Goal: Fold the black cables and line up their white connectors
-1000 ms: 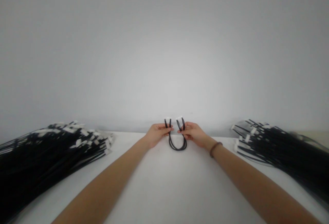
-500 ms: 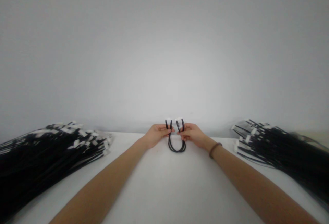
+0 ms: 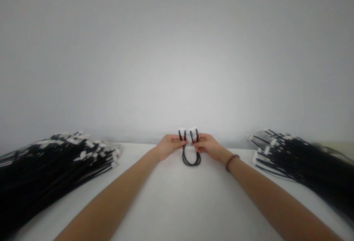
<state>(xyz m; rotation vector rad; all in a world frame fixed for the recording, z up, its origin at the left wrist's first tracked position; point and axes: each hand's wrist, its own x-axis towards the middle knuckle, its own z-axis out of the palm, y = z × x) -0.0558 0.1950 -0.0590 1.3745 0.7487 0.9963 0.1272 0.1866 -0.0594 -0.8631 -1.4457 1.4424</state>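
While your hands are working: your left hand [image 3: 167, 147] is pinching one side of the black cable [image 3: 191, 165], thumb and fingers nearly closed; your right hand [image 3: 209, 147] is gripping the other side likewise.
Cable: it is curving in a U between your hands, near the wall [image 3: 182, 67]; whether its bend is touching the table [image 3: 190, 204], I cannot tell.
White plugs [image 3: 193, 128]: both are pointing upward beyond your fingers, apart.
Grip: a light, even pinch below the plugs is probably serving you best, without twisting wires.
Writing: nothing legible is showing; the plugs are appearing too small and blurred.
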